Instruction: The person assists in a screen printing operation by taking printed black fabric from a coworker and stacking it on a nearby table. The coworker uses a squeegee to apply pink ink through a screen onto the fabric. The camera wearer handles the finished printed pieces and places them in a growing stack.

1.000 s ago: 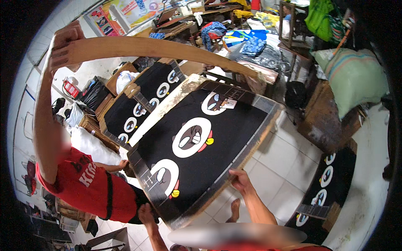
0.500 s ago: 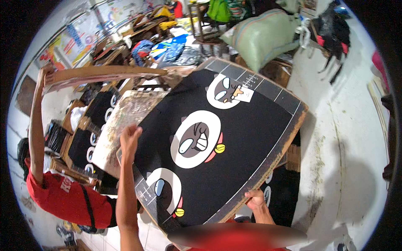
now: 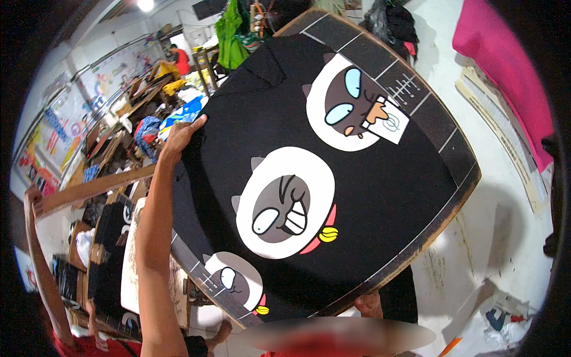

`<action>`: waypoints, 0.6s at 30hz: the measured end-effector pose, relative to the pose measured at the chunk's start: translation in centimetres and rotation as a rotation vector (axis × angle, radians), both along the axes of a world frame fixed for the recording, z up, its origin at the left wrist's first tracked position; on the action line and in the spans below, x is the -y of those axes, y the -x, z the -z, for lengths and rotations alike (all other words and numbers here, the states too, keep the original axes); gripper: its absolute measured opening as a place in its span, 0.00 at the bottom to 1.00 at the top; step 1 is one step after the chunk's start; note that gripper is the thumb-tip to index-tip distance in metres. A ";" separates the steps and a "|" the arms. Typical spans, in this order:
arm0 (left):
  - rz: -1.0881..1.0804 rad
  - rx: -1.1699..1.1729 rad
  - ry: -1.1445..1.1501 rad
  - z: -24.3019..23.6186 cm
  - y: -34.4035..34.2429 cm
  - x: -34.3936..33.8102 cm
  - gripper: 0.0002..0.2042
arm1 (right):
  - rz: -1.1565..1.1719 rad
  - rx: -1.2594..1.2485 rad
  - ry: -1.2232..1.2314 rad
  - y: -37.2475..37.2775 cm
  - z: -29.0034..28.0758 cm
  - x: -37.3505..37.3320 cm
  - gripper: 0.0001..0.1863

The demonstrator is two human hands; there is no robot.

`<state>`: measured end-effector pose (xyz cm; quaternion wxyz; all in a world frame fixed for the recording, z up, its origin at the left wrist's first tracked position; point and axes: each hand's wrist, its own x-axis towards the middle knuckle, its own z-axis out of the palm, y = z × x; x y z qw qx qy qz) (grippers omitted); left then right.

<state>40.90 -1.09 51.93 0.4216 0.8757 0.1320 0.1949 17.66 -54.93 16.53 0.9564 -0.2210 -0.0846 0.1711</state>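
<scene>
1. While the board (image 3: 441, 119) fills the middle of the frame, black cloth (image 3: 386, 208) with three cat faces (image 3: 279, 199) covers most of it.
2. The left hand (image 3: 183, 135) is at the cloth's left edge; I cannot tell whether it grips.
3. The right hand (image 3: 370, 304), lower centre, partly hidden, grips the board's lower edge.

The right hand (image 3: 369, 304) was curled in a grip, partly hidden; above and left of it, the left hand (image 3: 182, 137) reached out, its forearm (image 3: 156, 232) rising from below.
</scene>
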 end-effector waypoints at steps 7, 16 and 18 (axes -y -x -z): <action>0.222 0.164 -0.147 -2.6 4.3 12.7 0.25 | -0.172 -0.289 0.550 8.2 4.3 0.4 0.22; 0.802 0.373 -0.586 5.2 12.2 26.8 0.26 | 0.114 0.400 1.558 11.1 -21.1 -2.2 0.20; 0.934 0.548 -0.548 8.6 13.1 28.9 0.28 | 0.837 0.886 1.948 7.8 -25.2 -2.4 0.26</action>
